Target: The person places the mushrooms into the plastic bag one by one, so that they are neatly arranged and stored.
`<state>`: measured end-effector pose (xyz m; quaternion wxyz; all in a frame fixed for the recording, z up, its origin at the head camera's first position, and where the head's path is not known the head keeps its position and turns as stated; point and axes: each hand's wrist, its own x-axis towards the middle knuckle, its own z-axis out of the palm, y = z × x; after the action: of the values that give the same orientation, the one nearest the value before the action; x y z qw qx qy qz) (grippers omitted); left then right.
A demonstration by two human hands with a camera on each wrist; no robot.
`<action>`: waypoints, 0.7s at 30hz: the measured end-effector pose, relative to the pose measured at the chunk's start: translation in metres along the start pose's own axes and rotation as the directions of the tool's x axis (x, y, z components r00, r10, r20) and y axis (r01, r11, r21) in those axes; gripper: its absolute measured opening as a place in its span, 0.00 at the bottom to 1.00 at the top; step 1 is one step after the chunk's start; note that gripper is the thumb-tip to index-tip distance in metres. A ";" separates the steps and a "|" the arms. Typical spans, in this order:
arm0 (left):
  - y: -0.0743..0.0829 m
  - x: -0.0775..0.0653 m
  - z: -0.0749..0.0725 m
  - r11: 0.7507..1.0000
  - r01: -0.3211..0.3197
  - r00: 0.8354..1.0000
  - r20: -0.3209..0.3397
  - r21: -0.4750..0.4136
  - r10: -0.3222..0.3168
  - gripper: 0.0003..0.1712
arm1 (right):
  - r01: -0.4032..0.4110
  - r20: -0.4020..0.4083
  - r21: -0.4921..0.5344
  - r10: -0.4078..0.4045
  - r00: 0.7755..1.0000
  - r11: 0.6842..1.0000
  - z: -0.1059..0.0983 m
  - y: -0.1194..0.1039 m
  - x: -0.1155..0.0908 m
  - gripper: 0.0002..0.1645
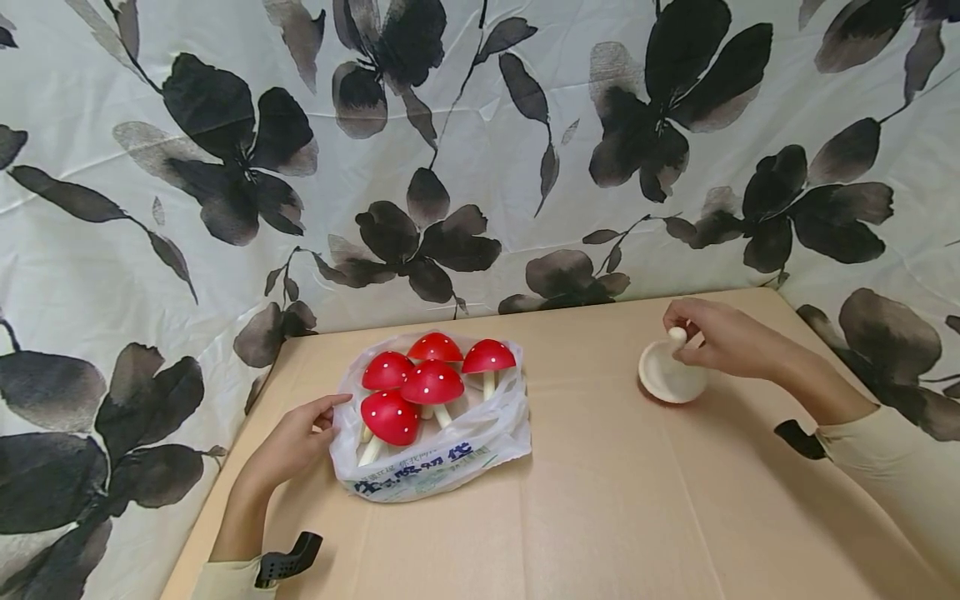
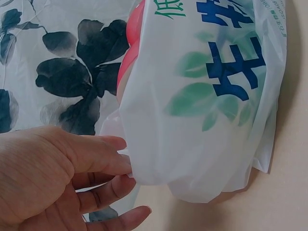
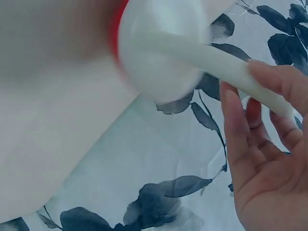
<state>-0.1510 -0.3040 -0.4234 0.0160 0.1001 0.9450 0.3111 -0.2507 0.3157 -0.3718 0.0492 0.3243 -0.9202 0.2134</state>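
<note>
My right hand point(image 1: 723, 337) pinches the stem of a toy mushroom point(image 1: 671, 372) over the right side of the table. The mushroom is upside down: its pale underside faces up, and in the right wrist view a strip of red cap point(image 3: 115, 33) shows below the white. At the left, my left hand point(image 1: 296, 437) pinches the side of a white plastic bag point(image 1: 487, 462) between thumb and fingers. Several red mushrooms point(image 1: 433, 382) with white dots and pale stems lie in the bag's open top. Blue and green print marks the bag's wall in the left wrist view.
A light tan table point(image 1: 592, 500) lies under both hands. Behind it and along both sides hangs white cloth point(image 1: 525, 142) with dark flowers. A wide stretch of tabletop separates the bag from the mushroom in my right hand.
</note>
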 end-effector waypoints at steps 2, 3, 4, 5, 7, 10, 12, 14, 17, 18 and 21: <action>-0.001 0.000 0.000 1.000 0.000 1.000 0.002 0.000 0.000 0.28 | 0.003 -0.049 -0.020 -0.004 0.999 1.000 0.002 -0.001 0.001 0.22; -0.001 0.000 0.000 1.000 0.000 1.000 0.003 0.001 0.000 0.28 | -0.001 -0.062 -0.025 0.000 0.998 1.000 0.003 -0.001 0.002 0.23; -0.001 0.000 0.000 1.000 -0.001 1.000 0.002 0.000 0.001 0.28 | -0.005 -0.065 -0.025 0.003 0.998 1.000 0.004 -0.001 0.003 0.23; -0.001 -0.001 0.000 1.000 0.000 1.000 0.002 0.000 0.000 0.28 | -0.010 -0.058 -0.016 0.009 0.998 1.000 0.005 -0.001 0.003 0.24; -0.002 -0.001 0.000 1.000 0.002 1.000 0.002 0.000 -0.002 0.28 | -0.035 -0.021 0.013 0.036 0.999 0.999 0.007 -0.001 0.003 0.23; -0.001 -0.001 0.000 1.000 0.010 1.000 0.004 -0.002 -0.010 0.28 | -0.071 0.061 0.025 0.069 0.996 0.997 0.010 -0.001 0.002 0.21; -0.001 -0.001 0.000 1.000 0.013 1.000 0.004 -0.001 -0.013 0.28 | -0.095 0.111 0.017 0.093 0.989 0.995 0.012 -0.001 0.001 0.20; -0.001 -0.001 0.000 1.000 0.016 1.000 0.002 0.002 -0.016 0.28 | -0.109 0.147 0.008 0.106 0.983 0.994 0.013 -0.001 0.000 0.18; 0.000 -0.001 0.000 1.000 0.013 1.000 0.002 0.004 -0.013 0.28 | -0.112 0.167 0.008 0.109 0.980 0.994 0.015 0.000 0.000 0.16; 0.000 -0.001 0.000 1.000 0.012 1.000 0.002 0.003 -0.012 0.27 | -0.114 0.169 0.010 0.110 0.979 0.993 0.016 0.000 0.000 0.16; 0.000 -0.001 0.000 1.000 0.006 1.000 0.002 0.002 -0.006 0.27 | -0.101 0.168 0.020 0.096 0.981 0.995 0.018 0.000 0.001 0.16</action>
<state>-0.1504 -0.3041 -0.4237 0.0177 0.0978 0.9455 0.3101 -0.2511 0.3078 -0.3878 -0.0434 0.2957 -0.9330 0.2007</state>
